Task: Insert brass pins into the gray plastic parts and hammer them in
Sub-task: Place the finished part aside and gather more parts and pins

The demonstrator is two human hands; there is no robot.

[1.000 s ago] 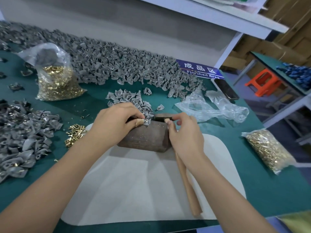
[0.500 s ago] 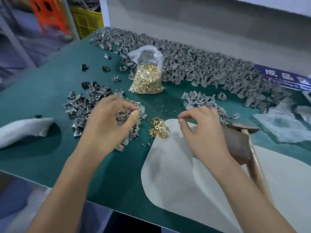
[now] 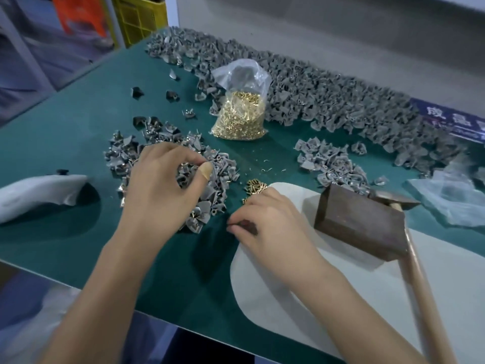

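Note:
My left hand (image 3: 162, 187) hovers over a pile of gray plastic parts (image 3: 210, 169) with pins sticking out. Its bandaged thumb and forefinger stand apart, with nothing plainly held. My right hand (image 3: 270, 224) lies at the edge of the white pad (image 3: 301, 306), just below a small heap of loose brass pins (image 3: 256, 185). Its fingertips pinch together on something tiny that the fingers hide. The dark wooden block (image 3: 359, 224) sits to the right, and the hammer (image 3: 396, 202) leans against it, its handle running toward me.
An open bag of brass pins (image 3: 240, 119) stands behind the piles. A long heap of gray parts (image 3: 328, 88) runs along the back wall, with a smaller pile (image 3: 333, 166) near the block. White cloth (image 3: 36, 193) lies left, crumpled clear plastic (image 3: 451, 200) right. The table's front edge is close.
Both hands left the wooden block. My left hand moved to the pinned-parts pile on the left and lowered onto it. My right hand went to the loose pins and closed its fingertips.

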